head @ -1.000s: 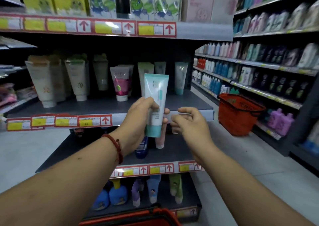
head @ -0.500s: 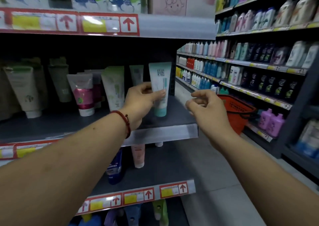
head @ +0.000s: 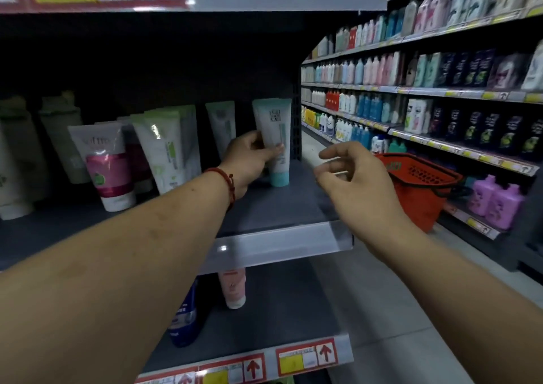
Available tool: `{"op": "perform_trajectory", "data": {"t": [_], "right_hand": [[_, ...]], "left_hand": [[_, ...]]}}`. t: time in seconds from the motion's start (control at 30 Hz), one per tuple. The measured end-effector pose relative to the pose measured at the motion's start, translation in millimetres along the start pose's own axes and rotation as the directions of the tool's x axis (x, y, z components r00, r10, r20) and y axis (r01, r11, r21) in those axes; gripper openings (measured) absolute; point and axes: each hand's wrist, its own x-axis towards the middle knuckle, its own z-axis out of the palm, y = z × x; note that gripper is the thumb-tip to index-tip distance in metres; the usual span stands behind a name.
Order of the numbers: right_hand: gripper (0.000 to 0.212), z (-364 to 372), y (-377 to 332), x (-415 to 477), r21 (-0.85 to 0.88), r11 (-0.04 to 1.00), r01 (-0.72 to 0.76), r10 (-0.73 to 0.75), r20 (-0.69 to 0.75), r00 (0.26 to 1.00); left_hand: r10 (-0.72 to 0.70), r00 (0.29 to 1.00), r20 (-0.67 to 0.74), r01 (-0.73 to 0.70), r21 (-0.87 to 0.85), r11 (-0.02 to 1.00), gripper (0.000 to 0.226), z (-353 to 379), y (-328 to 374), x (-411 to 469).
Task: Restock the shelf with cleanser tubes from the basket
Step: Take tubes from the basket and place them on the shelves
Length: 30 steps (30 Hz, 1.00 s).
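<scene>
A white cleanser tube with a teal cap (head: 276, 137) stands cap-down near the right end of the dark shelf (head: 273, 207). My left hand (head: 249, 160), with a red cord on its wrist, grips the tube around its middle. My right hand (head: 349, 175) hovers just right of the shelf's end, fingers curled apart and holding nothing. More tubes stand on the same shelf: a pale green one (head: 221, 125) behind my left hand, a white-green one (head: 164, 148) and a white-pink one (head: 105, 163) further left.
A red basket (head: 420, 184) sits on the aisle floor beyond my right hand. Long shelves of bottles (head: 426, 90) line the right side of the aisle. A pink tube (head: 233, 286) and a dark blue tube (head: 185, 316) stand on the shelf below.
My left hand has carried the tube from in front of the shelf edge up and deeper onto the shelf, where its cap now rests. My right hand has let go and drawn aside.
</scene>
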Motion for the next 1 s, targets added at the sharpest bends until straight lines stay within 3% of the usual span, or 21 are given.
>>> {"op": "perform_trajectory", "data": {"t": [0.47, 0.63, 0.9, 1.0], "right_hand": [[0.025, 13.3, 19.2, 0.2, -0.052, 0.998, 0.025, -0.025, 0.014, 1.0], [0.026, 7.4, 0.7, -12.0, -0.15, 0.988, 0.025, -0.022, 0.023, 0.999], [0.031, 9.3, -59.6, -66.5, -0.201, 0.978, 0.045, -0.028, 0.087, 0.996], [0.033, 18.9, -80.6, -104.4, -0.248, 0.963, 0.105, -0.067, 0.155, 0.986]], "left_hand": [[-0.086, 0.995, -0.046, 0.089, 0.052, 0.995, 0.04, -6.8, 0.5, -12.3], [-0.024, 0.991, -0.13, 0.057, 0.259, 0.964, 0.067, -21.6, 13.4, -34.2], [0.015, 1.0, -0.027, -0.004, 0.35, 0.937, 0.052, -65.9, 63.8, -137.7], [0.039, 0.998, 0.05, -0.058, 0.474, 0.879, 0.048, -106.0, 71.0, -199.6]]}}
